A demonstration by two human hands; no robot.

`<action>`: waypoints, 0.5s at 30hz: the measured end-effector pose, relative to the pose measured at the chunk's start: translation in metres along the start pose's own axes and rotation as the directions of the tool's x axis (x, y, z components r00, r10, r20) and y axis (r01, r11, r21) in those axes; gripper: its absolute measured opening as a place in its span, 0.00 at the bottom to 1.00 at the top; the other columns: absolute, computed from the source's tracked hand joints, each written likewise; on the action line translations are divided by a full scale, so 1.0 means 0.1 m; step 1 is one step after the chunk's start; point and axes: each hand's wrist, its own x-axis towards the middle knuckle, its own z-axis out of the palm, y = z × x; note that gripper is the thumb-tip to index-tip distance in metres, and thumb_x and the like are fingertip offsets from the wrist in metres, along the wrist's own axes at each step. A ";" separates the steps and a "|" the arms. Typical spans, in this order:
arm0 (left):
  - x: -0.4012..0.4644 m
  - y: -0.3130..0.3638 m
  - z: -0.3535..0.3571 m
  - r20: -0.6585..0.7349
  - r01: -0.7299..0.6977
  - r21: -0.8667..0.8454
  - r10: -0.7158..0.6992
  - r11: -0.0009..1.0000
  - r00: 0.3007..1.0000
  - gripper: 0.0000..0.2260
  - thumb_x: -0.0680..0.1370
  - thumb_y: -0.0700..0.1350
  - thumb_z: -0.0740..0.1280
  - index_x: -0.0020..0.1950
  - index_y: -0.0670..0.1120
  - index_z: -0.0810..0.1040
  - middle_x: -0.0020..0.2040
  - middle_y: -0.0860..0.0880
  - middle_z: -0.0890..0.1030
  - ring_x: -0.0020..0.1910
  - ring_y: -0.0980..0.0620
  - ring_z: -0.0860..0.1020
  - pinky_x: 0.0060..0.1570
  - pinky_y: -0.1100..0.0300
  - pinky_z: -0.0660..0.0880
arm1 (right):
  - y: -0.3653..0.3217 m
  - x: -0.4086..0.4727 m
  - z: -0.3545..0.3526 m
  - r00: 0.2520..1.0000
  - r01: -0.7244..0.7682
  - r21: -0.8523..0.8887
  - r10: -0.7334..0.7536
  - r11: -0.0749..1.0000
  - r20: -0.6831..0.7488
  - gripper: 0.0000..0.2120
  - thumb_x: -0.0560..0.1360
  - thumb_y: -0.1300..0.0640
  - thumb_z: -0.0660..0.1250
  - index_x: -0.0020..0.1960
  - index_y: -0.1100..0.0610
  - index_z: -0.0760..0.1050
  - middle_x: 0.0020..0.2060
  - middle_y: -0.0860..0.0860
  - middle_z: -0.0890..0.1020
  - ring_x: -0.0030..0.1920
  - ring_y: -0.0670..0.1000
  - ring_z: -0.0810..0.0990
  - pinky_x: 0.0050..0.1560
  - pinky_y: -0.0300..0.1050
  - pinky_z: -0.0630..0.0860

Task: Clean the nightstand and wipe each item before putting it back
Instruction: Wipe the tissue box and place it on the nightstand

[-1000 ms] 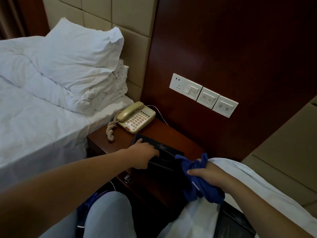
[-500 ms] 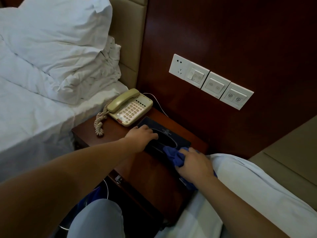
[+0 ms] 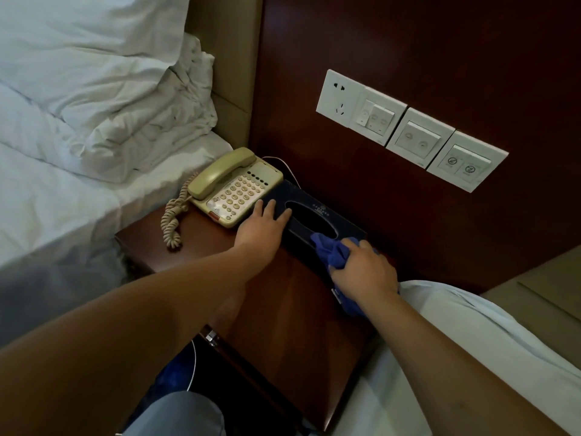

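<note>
Tissue box [image 3: 317, 215] under flat left hand [image 3: 262, 226] (fingers straight)

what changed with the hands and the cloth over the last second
The right hand brought the blue cloth down from beside the nightstand onto the dark tissue box, gripping it throughout. The left hand went from gripping the box's near edge to lying on its top, fingers straight. The phone stayed put.
</note>
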 end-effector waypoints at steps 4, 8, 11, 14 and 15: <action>0.15 -0.02 0.08 -0.031 0.009 0.003 -0.009 1.000 0.999 0.37 0.83 0.36 0.60 0.85 0.55 0.45 0.85 0.43 0.46 0.83 0.37 0.47 0.67 0.46 0.74 | 0.01 0.20 0.03 1.000 -0.020 -0.008 0.020 1.000 0.002 0.14 0.75 0.44 0.67 0.57 0.48 0.71 0.53 0.52 0.74 0.55 0.61 0.77 0.45 0.49 0.69; 0.22 -0.03 0.11 -0.034 0.008 -0.027 -0.009 1.000 0.999 0.35 0.84 0.39 0.61 0.85 0.55 0.46 0.85 0.43 0.47 0.83 0.37 0.48 0.67 0.44 0.74 | 0.03 0.29 0.03 0.999 -0.049 -0.019 0.049 0.999 0.023 0.14 0.75 0.44 0.67 0.58 0.47 0.71 0.54 0.52 0.73 0.56 0.61 0.76 0.45 0.49 0.69; 0.21 -0.03 0.08 -0.013 0.007 -0.026 -0.007 1.000 1.000 0.33 0.85 0.46 0.61 0.85 0.55 0.46 0.85 0.42 0.48 0.83 0.38 0.49 0.76 0.44 0.63 | 0.00 0.24 0.00 0.995 -0.085 -0.011 0.086 0.996 0.051 0.16 0.76 0.44 0.67 0.60 0.47 0.70 0.57 0.52 0.73 0.57 0.62 0.76 0.48 0.50 0.72; -0.02 -0.02 0.02 0.044 -0.036 -0.033 0.038 0.999 0.998 0.35 0.83 0.53 0.63 0.85 0.54 0.47 0.85 0.43 0.47 0.84 0.40 0.48 0.80 0.44 0.50 | -0.04 0.10 -0.03 0.985 -0.139 0.037 0.134 0.990 0.109 0.19 0.75 0.44 0.68 0.63 0.44 0.69 0.59 0.52 0.73 0.59 0.62 0.76 0.53 0.54 0.77; -0.15 0.00 0.02 0.056 -0.059 -0.036 0.060 0.998 0.997 0.36 0.82 0.54 0.63 0.85 0.54 0.47 0.85 0.43 0.47 0.84 0.41 0.48 0.80 0.43 0.49 | -0.05 0.04 -0.05 0.978 -0.162 0.081 0.149 0.983 0.147 0.19 0.74 0.45 0.68 0.62 0.44 0.69 0.59 0.52 0.74 0.57 0.60 0.77 0.54 0.54 0.77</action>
